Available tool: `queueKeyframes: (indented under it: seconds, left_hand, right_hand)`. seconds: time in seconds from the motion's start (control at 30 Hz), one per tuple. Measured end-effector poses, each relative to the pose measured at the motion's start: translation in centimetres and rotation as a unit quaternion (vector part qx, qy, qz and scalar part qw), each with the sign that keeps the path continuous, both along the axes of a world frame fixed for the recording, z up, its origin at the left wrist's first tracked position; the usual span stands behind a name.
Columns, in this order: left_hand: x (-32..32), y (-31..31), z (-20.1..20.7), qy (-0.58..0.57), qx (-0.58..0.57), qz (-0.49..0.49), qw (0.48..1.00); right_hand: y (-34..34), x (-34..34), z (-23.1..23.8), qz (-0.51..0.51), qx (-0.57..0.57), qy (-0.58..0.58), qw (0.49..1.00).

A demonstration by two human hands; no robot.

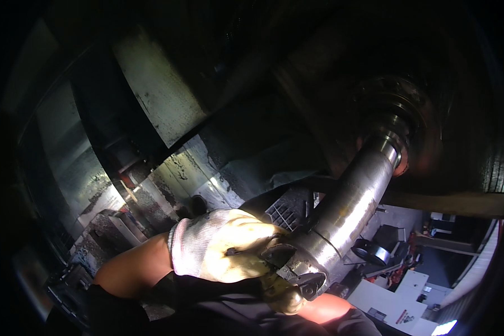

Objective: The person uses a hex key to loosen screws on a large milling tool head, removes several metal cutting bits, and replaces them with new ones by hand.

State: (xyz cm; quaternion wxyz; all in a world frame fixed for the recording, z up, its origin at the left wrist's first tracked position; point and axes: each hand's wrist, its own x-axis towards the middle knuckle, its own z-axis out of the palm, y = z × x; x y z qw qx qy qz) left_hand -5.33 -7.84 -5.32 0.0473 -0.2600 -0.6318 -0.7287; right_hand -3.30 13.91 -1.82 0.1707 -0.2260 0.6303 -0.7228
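Observation:
A thick, shiny metal cylinder slants from the upper right down to my hands. Its narrower far end meets a round housing in the dark. At the near end is a dark metal fitting with small holes. My left hand, in a soiled pale knit glove, reaches in from the left with its fingers bent round the edge of this fitting. Below it, my right hand, in a yellowed glove, is closed against the fitting's underside. The left hand partly covers it, and both sets of fingertips are hidden.
Worn pale metal panels and grimy machine parts stand at the left. Beyond the cylinder, lower right, are a shiny ring-shaped part, a white cabinet and assorted workshop clutter. A horizontal beam crosses the right side.

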Motion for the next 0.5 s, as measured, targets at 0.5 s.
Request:
queueKeyframes:
  seconds: [0.5]
  left_hand:
    - [0.4,0.4,0.1,-0.004,0.056,0.006,0.998]
  right_hand:
    - [-1.1,-1.4,-0.4,0.044,0.029,-0.005,0.999]
